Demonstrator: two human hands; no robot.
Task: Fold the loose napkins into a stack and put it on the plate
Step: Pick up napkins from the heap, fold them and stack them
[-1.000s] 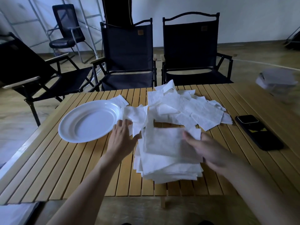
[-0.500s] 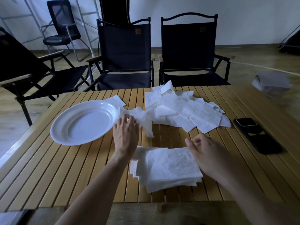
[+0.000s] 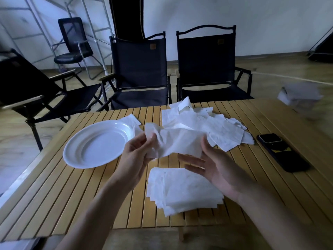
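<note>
Single head-worn view here, looking forward and down across the slatted wooden table. It's close in, both forearms entering from the bottom edge (wide lens, edges bowing), with folding chairs and the wall beyond.

A person's left hand pinches one end of a crumpled white napkin above a slatted wooden table. The right hand lies open, palm up, at the napkin's other end. Below sits a folded stack. A white plate lies left, loose napkins behind, and a dark phone right.
</note>
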